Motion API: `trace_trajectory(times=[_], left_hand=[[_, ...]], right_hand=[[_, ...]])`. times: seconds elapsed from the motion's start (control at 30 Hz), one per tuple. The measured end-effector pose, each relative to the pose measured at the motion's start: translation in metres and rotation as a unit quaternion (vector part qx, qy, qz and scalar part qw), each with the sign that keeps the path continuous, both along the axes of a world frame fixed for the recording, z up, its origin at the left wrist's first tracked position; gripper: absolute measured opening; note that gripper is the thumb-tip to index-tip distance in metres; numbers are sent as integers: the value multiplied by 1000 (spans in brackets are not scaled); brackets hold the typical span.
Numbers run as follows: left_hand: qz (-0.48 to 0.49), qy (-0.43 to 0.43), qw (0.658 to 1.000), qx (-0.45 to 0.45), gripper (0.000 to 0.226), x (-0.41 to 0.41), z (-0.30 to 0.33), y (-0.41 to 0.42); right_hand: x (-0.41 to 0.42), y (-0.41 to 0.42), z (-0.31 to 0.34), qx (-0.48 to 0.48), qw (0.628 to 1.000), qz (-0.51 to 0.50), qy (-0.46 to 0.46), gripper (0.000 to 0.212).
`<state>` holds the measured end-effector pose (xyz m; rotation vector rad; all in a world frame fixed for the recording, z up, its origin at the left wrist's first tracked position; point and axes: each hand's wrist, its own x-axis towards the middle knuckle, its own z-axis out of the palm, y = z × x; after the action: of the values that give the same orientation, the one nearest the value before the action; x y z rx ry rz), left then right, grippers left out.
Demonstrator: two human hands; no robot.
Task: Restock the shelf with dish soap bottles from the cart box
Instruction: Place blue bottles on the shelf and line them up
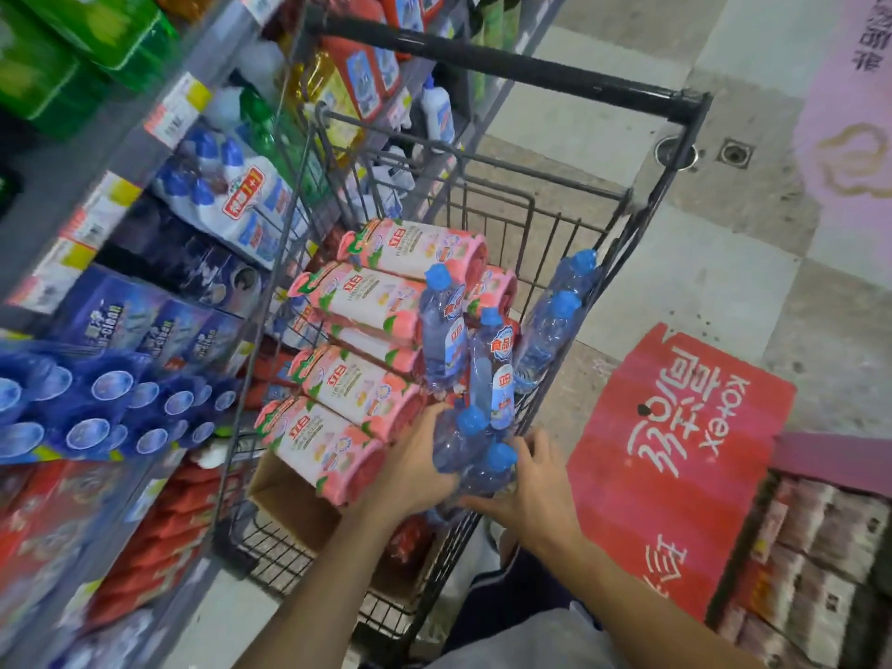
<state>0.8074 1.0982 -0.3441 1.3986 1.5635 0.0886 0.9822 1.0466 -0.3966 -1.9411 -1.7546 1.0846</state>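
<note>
Inside the wire cart (482, 205), left hand (415, 468) and right hand (536, 494) grip blue-capped dish soap bottles (475, 456) beside pink packs (357, 340).

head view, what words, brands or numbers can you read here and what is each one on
"Kotex": red floor sign right of the cart.
"clean": dark blue boxes on the shelf, rest of the word blurred.
"1+1": white refill pack on the shelf.
Pink packs, blue-capped bottles, shelf price tags: too blurred to read.

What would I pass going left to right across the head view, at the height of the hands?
Blue-capped shelf packs → pink packs in the cart → left hand → clear blue-capped bottles → right hand → red Kotex sign.
</note>
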Motion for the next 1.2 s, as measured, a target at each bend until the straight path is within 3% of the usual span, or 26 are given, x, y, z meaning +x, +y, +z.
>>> trace_trajectory(times=[0.1, 0.23, 0.37, 0.53, 0.73, 0.87, 1.0, 1.2], left_hand=[[-35, 20, 999, 20, 71, -9, 2, -1], [-31, -14, 999, 22, 63, -17, 7, -13], [36, -54, 996, 59, 81, -31, -7, -38], [170, -130, 972, 97, 77, -48, 11, -78], [317, -164, 919, 170, 64, -93, 37, -148], [412, -186, 864, 220, 70, -131, 63, -206], [464, -216, 818, 261, 60, -176, 97, -272], [544, -230, 742, 318, 64, -245, 145, -388]], right_hand=[[-6, -7, 5, -107, 985, -52, 124, 86], [-4, -10, 4, -152, 971, -47, 181, 80], [-9, -15, 2, -146, 970, -9, 193, 77], [-37, -21, 29, -75, 975, -34, 205, 69], [-91, -36, 68, -11, 974, 37, 225, 79], [-142, -69, 93, 15, 961, 101, 255, 81], [-201, -113, 128, 42, 950, 158, 266, 71], [-289, -186, 187, 35, 915, 251, 314, 57]])
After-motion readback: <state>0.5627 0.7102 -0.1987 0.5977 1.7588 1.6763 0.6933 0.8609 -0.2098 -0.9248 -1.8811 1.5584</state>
